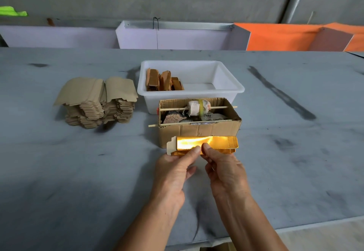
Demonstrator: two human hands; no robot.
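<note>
Left hand point(173, 172), right hand point(224, 170) pinch gold carton point(216, 142); cardboard box point(199, 130), white tub point(226, 85) behind

Soft, even daylight, hard glare flaring off the shiny gold foil carton blank point(204, 144), faint shadows on the grey smudged worktop point(78, 162), wide-angle bending at edges, focus fairly sharp

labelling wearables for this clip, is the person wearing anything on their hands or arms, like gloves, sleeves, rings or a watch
Nothing is worn. The left hand and right hand are bare, with no gloves, rings or tape on the fingers. The left forearm and right forearm show no sleeve, watch or wristband. The thumbnails look short and unpainted.
</note>
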